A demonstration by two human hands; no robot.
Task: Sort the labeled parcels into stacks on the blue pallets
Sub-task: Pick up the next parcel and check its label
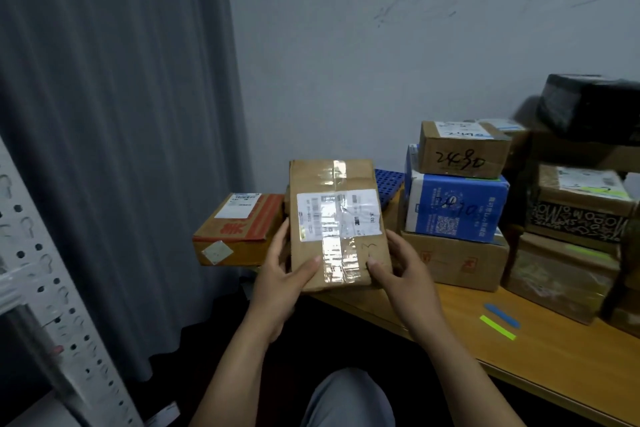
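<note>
A brown cardboard parcel [337,222] with a white shipping label and clear tape is held up in front of me, label facing me. My left hand [282,274] grips its lower left edge, thumb on the front face. My right hand [398,267] grips its lower right edge the same way. Behind it, a corner of a blue pallet [388,184] shows. Left of it lies an orange-striped labeled box [239,229]. To the right stands a stack: a brown box marked 2490 [462,151] on a blue-and-white box [455,206] on a wider brown box [457,260].
More taped boxes [568,253] and a black-wrapped parcel [588,107] pile up at the far right on a wooden table [519,357]. A yellow strip [497,326] and a blue strip [502,315] lie on the table. Grey curtain at left, white perforated rack [52,305] at lower left.
</note>
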